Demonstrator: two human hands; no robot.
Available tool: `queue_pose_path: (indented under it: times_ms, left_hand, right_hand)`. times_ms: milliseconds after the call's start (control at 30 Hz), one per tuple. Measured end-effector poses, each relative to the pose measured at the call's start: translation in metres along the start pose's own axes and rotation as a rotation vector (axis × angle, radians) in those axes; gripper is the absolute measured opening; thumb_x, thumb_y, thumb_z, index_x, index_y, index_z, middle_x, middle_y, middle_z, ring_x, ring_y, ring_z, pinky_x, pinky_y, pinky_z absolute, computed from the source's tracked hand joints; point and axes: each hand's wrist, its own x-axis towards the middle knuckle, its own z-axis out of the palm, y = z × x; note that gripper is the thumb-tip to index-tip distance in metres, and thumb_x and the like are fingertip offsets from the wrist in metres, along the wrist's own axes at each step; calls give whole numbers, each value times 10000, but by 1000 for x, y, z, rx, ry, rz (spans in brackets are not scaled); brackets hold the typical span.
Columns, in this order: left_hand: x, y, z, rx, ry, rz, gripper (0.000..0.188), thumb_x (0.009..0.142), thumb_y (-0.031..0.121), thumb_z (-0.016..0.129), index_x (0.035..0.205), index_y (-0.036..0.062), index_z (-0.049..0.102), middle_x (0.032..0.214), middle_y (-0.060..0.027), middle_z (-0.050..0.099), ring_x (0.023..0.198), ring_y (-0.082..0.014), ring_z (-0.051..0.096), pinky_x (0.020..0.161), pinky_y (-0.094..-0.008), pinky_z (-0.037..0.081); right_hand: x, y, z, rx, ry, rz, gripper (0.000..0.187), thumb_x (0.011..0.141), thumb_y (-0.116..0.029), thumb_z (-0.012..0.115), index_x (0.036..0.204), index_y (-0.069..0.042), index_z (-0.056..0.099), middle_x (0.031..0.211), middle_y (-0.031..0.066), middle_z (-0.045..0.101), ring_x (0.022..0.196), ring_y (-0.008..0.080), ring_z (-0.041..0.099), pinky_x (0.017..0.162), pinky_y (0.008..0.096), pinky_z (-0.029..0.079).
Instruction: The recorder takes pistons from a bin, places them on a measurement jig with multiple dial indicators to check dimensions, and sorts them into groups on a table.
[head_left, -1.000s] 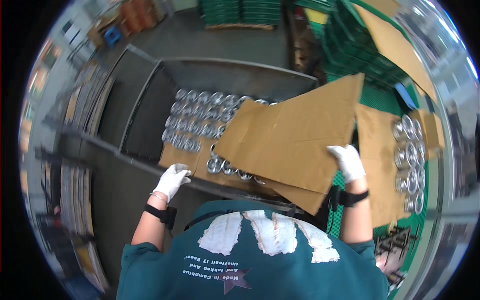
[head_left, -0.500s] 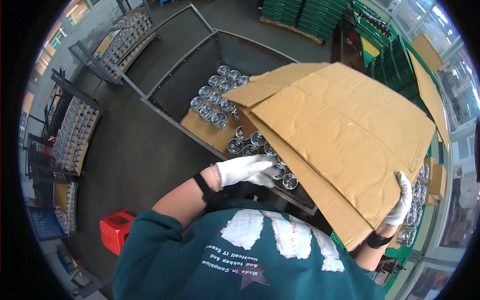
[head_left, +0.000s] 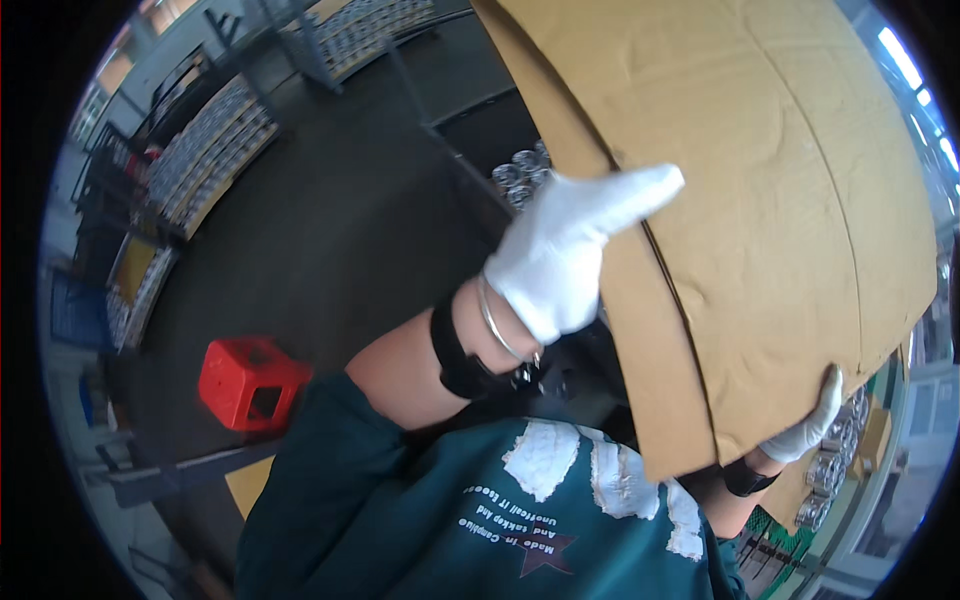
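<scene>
A large flattened cardboard box (head_left: 760,230) fills the upper right of the view, raised and tilted before me. My right hand (head_left: 808,425), in a white glove, grips its lower right edge, with the thumb side showing and the other fingers hidden. In front of the box's left edge is my left hand (head_left: 560,250), also white-gloved and slightly blurred. Its fingers stretch to the right across the cardboard, and it does not grip the edge. Past the left hand, a few shiny round metal cups (head_left: 518,175) show in the metal cart, mostly hidden by the box.
A red plastic stool (head_left: 245,385) stands on the floor at left. Racks of stacked metal parts (head_left: 215,150) line the far left. More shiny metal cups (head_left: 825,475) lie at right beside a small carton (head_left: 872,440). The cart's rim (head_left: 465,165) runs behind my left hand.
The cardboard has come up and closer, hiding most of the cart. My left hand has left the metal cups and risen to the cardboard's left edge. My right hand keeps its hold.
</scene>
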Motion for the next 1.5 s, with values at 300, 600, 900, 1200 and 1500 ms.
queue_pose_path:
  times_ms: [300, 600, 900, 1200, 1500]
  left_hand:
    - [-56, 75, -193, -222, 565, -454, 241, 902, 15, 629, 1128, -63, 664, 1068, -167, 711, 956, -268, 704, 843, -349, 577]
    - [-159, 162, -357, 116, 807, -743, 312, 917, 41, 595, 1219, -38, 602, 1137, -140, 687, 1027, -254, 682, 906, -354, 549]
    - [-379, 116, -445, 737, 640, -1436, 484, 837, 199, 697, 1266, -5, 606, 1148, -142, 701, 1021, -254, 681, 928, -355, 509]
    - [-548, 36, -363, 1121, 134, -2199, 465, 850, 328, 611, 1184, 7, 648, 1125, -258, 683, 1102, -343, 662, 951, -442, 510]
    - [-456, -145, -151, 718, -960, -1727, 414, 880, 332, 573, 1198, 86, 672, 1286, -193, 630, 1203, -367, 596, 1017, -436, 477]
  right_hand:
    - [-60, 106, 125, -135, -864, 687, 599, 833, -71, 715, 1378, 11, 480, 1282, 154, 610, 1163, 333, 616, 992, 469, 505]
    - [-90, 210, 97, -859, -1417, 967, 619, 942, -248, 683, 1439, 30, 441, 1293, 161, 613, 1121, 194, 604, 888, 286, 504]
    - [-66, 239, -1, -924, -1044, 1108, 553, 953, -214, 656, 1400, 55, 473, 1204, 125, 651, 1003, 171, 638, 841, 277, 518]
    - [-45, 214, -78, -918, -775, 1109, 463, 964, -166, 636, 1376, 9, 519, 1201, 113, 667, 982, 169, 655, 769, 299, 556]
    - [10, 166, -164, -916, -526, 1056, 424, 976, -144, 621, 1366, 0, 537, 1186, 89, 664, 943, 143, 640, 769, 282, 552]
